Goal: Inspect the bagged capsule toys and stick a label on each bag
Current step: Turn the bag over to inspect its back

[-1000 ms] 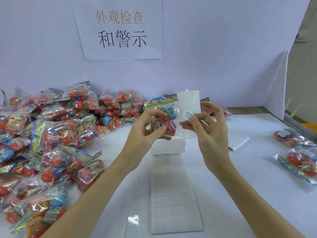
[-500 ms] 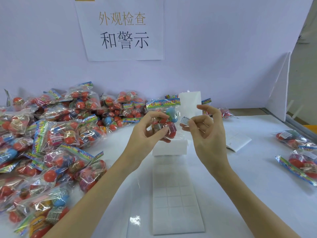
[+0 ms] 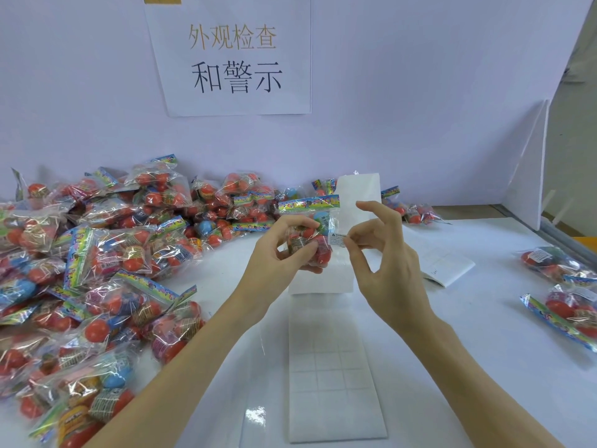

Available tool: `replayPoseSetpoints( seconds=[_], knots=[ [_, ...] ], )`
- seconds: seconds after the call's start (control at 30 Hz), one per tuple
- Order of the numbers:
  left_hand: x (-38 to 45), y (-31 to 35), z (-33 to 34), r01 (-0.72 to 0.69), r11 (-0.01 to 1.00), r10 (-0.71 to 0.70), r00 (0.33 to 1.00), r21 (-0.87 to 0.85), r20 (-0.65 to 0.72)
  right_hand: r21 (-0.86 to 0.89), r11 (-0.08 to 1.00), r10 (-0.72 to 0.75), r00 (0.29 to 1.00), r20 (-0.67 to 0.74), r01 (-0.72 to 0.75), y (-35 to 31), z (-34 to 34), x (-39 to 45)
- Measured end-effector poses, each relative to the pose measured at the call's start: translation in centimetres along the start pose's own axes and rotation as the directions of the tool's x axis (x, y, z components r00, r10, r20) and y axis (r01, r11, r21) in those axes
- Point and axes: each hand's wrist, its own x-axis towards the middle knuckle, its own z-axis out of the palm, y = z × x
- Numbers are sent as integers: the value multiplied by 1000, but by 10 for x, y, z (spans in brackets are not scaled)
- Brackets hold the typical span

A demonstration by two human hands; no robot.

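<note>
Left hand (image 3: 277,253) grips a clear plastic bag of red and blue capsule toys with a rainbow header card (image 3: 311,227), fingers curled round it, held above the white table (image 3: 484,318). Right hand (image 3: 384,270) pinches a small white printed label (image 3: 337,239) between thumb and forefinger, other fingers raised; the label touches the bag's right edge. Under the hands lies a long white strip of label backing sheet (image 3: 332,383), its far end curling upward. Large heap of similar bagged capsule toys (image 3: 97,270) at left. A few bags with labels (image 3: 562,286) lie at right, well apart. Paper sign with Chinese characters (image 3: 232,59) on the back wall.
</note>
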Motion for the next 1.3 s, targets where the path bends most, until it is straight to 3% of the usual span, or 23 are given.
replayPoseSetpoints(
  seconds=[0.33, 0.6, 0.8, 1.03, 1.3],
  knots=[
    [1, -2, 1, -3, 999, 3, 1000, 47, 12, 225, 964, 148, 989, -18, -140, 5, 5, 1],
    [-1, -5, 2, -3, 999, 3, 1000, 50, 13, 166, 984, 66, 997, 34, -71, 6, 8, -2],
    [0, -5, 2, -5, 1000, 4, 1000, 31, 13, 263, 954, 130, 989, 66, -143, 4, 11, -5],
    [1, -4, 0, 23, 999, -25, 999, 42, 35, 290, 937, 213, 977, -34, -194, 7, 11, -2],
    [-1, -4, 3, 12, 1000, -12, 999, 4, 51, 298, 932, 209, 977, 29, -208, 6, 11, -3]
  ],
)
